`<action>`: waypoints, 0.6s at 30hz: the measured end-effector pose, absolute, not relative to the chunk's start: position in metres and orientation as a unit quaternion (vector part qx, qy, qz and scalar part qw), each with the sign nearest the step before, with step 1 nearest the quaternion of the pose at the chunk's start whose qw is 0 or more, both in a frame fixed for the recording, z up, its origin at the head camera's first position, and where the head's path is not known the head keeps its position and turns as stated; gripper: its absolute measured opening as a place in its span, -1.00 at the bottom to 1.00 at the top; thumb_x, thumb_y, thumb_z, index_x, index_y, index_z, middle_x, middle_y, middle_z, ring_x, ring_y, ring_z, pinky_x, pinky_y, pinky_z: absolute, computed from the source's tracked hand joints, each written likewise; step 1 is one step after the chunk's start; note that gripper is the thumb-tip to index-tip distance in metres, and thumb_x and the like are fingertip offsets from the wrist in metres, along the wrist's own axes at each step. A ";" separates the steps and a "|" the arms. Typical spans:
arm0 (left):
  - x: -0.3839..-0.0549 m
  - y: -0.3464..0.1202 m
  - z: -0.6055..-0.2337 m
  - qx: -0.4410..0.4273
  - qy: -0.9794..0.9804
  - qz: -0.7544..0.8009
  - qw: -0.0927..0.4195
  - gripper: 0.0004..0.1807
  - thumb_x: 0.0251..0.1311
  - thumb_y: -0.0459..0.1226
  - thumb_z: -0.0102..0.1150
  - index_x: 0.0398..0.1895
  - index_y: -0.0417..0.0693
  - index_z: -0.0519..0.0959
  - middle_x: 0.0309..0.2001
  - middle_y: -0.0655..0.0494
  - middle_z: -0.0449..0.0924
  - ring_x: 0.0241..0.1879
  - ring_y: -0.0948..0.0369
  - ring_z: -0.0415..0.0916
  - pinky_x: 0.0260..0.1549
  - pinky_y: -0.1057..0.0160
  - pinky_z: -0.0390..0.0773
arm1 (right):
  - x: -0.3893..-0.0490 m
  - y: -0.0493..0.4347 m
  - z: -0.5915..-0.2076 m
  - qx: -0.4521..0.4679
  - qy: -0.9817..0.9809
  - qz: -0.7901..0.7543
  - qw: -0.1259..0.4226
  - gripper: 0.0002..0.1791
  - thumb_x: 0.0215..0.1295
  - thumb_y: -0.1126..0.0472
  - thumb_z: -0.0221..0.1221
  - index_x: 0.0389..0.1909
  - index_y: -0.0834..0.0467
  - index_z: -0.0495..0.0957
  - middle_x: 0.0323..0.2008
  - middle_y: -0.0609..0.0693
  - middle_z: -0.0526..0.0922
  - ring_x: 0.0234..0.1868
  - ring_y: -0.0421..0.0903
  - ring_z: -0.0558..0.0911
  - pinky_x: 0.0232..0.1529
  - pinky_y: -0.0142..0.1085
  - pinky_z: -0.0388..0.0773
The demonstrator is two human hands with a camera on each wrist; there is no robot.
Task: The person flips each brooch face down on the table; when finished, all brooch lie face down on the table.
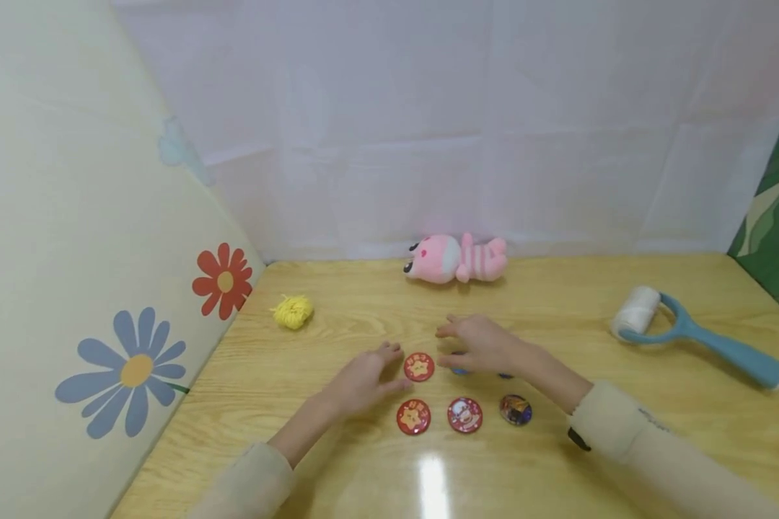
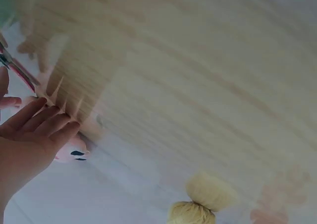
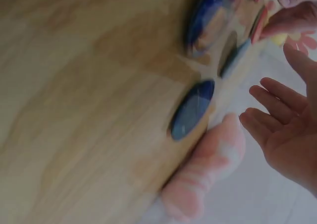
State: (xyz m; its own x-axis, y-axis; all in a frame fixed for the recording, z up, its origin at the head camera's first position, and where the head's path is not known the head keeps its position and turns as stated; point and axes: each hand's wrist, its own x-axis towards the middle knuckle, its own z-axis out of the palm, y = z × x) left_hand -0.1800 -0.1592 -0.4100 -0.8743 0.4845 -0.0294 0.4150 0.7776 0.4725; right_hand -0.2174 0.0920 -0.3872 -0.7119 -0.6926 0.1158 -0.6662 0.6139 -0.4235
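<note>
My left hand (image 1: 361, 380) is just left of a red star badge (image 1: 418, 367), its thumb and fingers spread toward it; whether they touch it I cannot tell. Palm down, my right hand (image 1: 493, 347) hovers over the back row with relaxed fingers. It partly hides a blue badge (image 1: 459, 371) and another dark blue badge (image 1: 505, 375). In front lie a second red star badge (image 1: 413, 417), a red badge with a white figure (image 1: 464, 415) and a dark picture badge (image 1: 516, 409). The right wrist view shows the right hand (image 3: 290, 127) holding nothing.
A pink plush toy (image 1: 457, 259) lies along the table's back edge. Yellow yarn (image 1: 293, 312) sits at the back left. On the right rests a blue-handled lint roller (image 1: 701, 335). A white cloth (image 1: 389, 130) hangs behind the wooden table (image 1: 558, 476).
</note>
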 end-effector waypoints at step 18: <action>-0.178 -0.154 -0.414 0.286 0.941 0.176 0.045 -0.31 0.29 -0.03 0.20 0.30 -0.36 0.36 0.36 -0.27 0.23 0.38 -0.20 0.13 0.32 -0.11 0.20 | -0.209 0.061 -0.405 -0.402 0.900 -0.168 0.021 -0.51 0.20 0.02 0.33 0.10 0.18 0.58 0.04 0.08 0.64 0.10 0.07 0.58 0.16 -0.10 0.52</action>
